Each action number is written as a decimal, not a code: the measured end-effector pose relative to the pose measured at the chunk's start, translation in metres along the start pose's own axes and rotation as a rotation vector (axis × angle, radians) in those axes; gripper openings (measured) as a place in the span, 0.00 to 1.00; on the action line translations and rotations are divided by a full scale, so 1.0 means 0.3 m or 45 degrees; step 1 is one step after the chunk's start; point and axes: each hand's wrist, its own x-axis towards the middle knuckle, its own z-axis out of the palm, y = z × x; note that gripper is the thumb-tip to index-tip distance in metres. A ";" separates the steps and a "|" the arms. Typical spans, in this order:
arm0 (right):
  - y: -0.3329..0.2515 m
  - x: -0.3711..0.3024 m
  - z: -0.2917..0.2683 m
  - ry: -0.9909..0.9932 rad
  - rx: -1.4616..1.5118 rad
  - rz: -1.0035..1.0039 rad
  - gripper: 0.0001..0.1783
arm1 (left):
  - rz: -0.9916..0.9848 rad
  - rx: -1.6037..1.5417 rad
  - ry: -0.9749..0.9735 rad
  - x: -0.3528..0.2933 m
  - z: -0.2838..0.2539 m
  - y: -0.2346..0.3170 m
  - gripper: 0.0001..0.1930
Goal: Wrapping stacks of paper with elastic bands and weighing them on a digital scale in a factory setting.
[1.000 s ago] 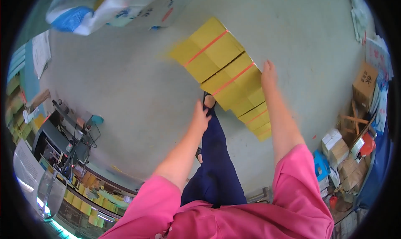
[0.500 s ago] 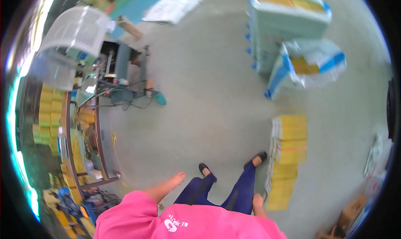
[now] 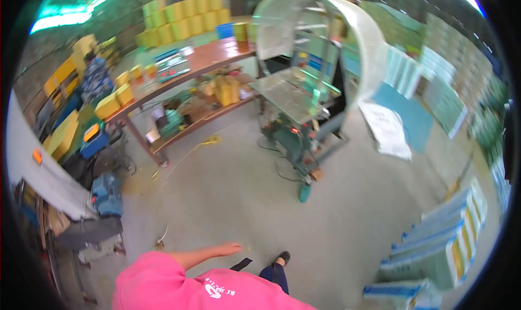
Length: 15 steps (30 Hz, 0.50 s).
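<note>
My left hand (image 3: 228,248) hangs over the concrete floor in front of my pink shirt (image 3: 184,288), near one dark shoe (image 3: 284,257). Its fingers look loosely stretched out, holding nothing, and it touches nothing. My right hand is out of sight, hidden below the shirt or past the lower edge. Ahead stands a machine with a flat metal table (image 3: 290,96) and a large white mesh arch (image 3: 369,44) over it.
A long brown workbench (image 3: 203,60) carries several yellow bundles (image 3: 115,103) and a scale (image 3: 172,66). A pale cord (image 3: 172,174) and a cable (image 3: 279,169) lie on the floor. White-and-blue sacks (image 3: 442,250) stand at right. A blue motor (image 3: 107,195) sits at left.
My view has swung left and up, bringing the workbench and machine ahead. The yellow stack on the floor and my right hand have left the picture. My left hand stays empty.
</note>
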 end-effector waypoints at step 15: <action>-1.481 1.422 -0.264 -0.627 -0.077 -0.350 0.10 | -1.402 -1.592 0.961 -0.365 -0.217 -0.534 0.18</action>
